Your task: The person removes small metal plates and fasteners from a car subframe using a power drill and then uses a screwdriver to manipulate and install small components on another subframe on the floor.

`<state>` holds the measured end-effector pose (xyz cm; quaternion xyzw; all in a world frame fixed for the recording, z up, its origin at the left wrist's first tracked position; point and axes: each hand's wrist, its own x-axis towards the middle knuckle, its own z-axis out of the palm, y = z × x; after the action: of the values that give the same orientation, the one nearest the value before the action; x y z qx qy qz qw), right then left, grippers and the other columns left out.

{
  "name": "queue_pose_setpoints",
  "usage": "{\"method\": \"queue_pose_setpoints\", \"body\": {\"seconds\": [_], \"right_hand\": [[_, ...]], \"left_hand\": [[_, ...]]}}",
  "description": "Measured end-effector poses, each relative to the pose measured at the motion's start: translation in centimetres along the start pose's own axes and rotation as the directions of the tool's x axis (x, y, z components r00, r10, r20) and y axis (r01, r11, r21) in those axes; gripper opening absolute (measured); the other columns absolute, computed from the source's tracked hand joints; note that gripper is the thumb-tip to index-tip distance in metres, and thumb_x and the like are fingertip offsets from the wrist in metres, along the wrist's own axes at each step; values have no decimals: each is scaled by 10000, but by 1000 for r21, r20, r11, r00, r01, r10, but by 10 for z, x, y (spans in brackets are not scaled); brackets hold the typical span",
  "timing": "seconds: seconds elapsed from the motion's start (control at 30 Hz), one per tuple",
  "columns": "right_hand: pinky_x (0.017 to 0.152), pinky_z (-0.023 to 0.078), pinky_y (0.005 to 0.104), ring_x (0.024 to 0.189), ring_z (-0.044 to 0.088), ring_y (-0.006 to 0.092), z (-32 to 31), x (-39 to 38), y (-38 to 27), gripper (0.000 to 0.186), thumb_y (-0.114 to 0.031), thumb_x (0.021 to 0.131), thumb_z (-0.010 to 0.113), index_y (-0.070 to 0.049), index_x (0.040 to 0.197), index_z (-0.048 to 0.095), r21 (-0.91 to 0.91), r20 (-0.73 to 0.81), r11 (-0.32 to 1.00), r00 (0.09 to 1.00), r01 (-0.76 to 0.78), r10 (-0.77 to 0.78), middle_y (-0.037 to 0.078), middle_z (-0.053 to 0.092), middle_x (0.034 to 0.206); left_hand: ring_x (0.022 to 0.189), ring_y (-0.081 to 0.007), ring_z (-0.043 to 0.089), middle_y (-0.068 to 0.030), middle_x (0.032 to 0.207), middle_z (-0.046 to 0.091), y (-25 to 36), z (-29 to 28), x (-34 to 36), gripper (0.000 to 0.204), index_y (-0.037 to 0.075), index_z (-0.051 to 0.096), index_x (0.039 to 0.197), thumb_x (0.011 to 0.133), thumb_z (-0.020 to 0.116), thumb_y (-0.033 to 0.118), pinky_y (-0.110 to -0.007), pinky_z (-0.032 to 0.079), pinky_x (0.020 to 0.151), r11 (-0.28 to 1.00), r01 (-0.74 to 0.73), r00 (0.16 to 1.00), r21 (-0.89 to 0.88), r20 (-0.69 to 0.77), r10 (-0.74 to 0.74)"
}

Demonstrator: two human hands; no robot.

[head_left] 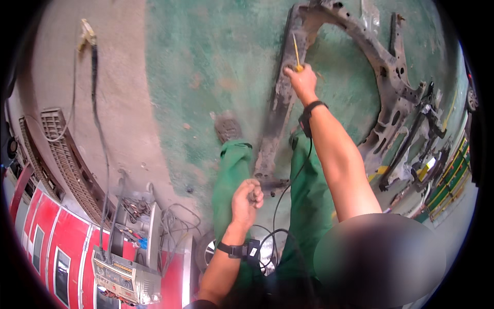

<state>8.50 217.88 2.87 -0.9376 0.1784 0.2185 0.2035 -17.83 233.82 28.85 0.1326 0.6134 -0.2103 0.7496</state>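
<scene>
My right hand [303,81] is stretched out over a worn grey metal vehicle frame [278,110]. Its fingers close around a slim yellow tool [296,51], thicker and rounded at the grip, whose thin end points away from me along the frame's straight beam; its exact kind is hard to make out. Closer to my body, my left hand [247,202] hovers above my left leg with its fingers curled in and nothing visible in them. A curved arm of the frame sweeps round to the right. Black bands with a cable sit on both wrists.
Long perforated metal ramps [69,159] lie at the left. A welding machine [121,275] stands by a red cabinet [59,237], with loose cables [177,219] beside it. More metal vehicle parts [411,139] are on the right. A black cable with a clamp [87,36] hangs at the upper left.
</scene>
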Motion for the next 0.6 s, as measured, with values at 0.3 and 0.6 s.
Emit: {"method": "queue_pose_setpoints", "body": {"seconds": [0.3, 0.6], "right_hand": [[917, 484, 445, 1073, 577, 410, 20, 5, -22, 744, -447, 696, 820, 69, 1129, 504, -131, 161, 988, 982, -79, 100, 268, 557, 1164], [900, 485, 449, 1058, 582, 379, 30, -17, -10, 549, -371, 761, 766, -43, 1141, 542, 29, 15, 994, 995, -101, 101, 224, 561, 1151]], "left_hand": [[644, -133, 483, -11, 728, 476, -14, 19, 14, 142, 58, 526, 959, 897, 509, 185, -250, 351, 520, 996, 21, 998, -82, -55, -25], [617, -137, 476, -13, 722, 476, -18, 29, 25, 122, 58, 532, 940, 891, 501, 165, -251, 349, 502, 999, 6, 995, 34, -96, -3]]}}
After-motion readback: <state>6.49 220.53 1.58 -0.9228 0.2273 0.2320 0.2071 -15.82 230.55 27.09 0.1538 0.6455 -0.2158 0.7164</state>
